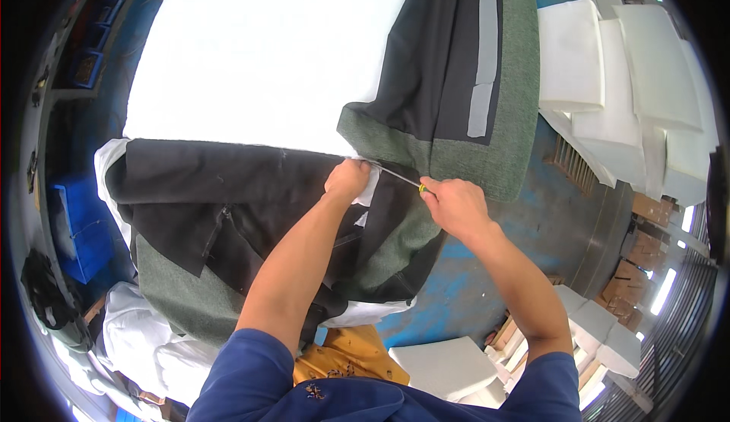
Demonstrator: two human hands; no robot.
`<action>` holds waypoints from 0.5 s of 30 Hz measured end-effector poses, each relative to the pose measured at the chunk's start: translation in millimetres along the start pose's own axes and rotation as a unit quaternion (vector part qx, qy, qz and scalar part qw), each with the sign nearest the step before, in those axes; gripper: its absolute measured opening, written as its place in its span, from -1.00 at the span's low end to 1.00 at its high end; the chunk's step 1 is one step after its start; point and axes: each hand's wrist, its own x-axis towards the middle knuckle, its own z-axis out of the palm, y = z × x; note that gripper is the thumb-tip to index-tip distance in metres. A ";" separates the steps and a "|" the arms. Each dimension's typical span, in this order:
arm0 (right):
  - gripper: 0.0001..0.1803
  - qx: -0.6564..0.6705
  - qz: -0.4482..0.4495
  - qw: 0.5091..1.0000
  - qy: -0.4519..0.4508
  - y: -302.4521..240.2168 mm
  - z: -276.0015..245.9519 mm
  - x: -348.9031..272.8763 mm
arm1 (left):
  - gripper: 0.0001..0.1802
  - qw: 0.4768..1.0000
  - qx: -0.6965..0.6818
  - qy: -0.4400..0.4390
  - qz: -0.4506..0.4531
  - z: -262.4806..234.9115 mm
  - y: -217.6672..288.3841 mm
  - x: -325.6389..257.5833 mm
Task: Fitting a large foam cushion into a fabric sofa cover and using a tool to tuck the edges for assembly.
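Note:
My right hand (pixel 458 205) is closed around the yellow-and-dark handle of a screwdriver (pixel 399 178). Its thin metal shaft slants up and left, and the tip disappears at the seam beside my left hand (pixel 349 179). The left fingers are closed at the upper edge of the black fabric (pixel 205 172), their tips partly hidden. Above that edge lies a large white foam block (pixel 258 49). A green-grey cover (pixel 515 80) with black lining folds over the block's right side. A scrap of white padding (pixel 369 188) pokes out just below the hands.
White foam blocks (pixel 623 72) are stacked on the right, with a wooden pallet (pixel 572 165) near them. More pale cushions (pixel 445 365) lie at the lower right. Blue bins (pixel 85 228) stand to the left, and a white bundle (pixel 144 331) lies at the lower left.

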 end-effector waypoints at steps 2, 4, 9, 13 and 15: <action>-0.73 -0.023 0.010 0.999 -0.021 -6.8 -1.4 9.1 | -0.48 1.000 -0.007 0.004 0.008 1.8 3.3 -5.3; -0.70 -0.075 0.001 0.996 -0.053 -19.6 5.7 26.8 | -0.49 1.000 -0.011 0.008 0.011 6.3 2.1 -18.9; -0.79 -0.145 -0.002 0.978 -0.151 -66.8 20.5 99.2 | -0.35 0.940 0.112 0.218 0.236 26.8 -19.5 -86.8; -0.79 -0.148 0.019 0.976 -0.156 -47.3 58.6 137.8 | -0.17 0.899 0.250 0.161 0.320 21.8 -66.1 -69.3; -0.77 -0.112 0.016 0.966 -0.230 -59.4 46.9 131.3 | -0.18 0.875 0.273 0.191 0.351 16.1 -101.8 -61.7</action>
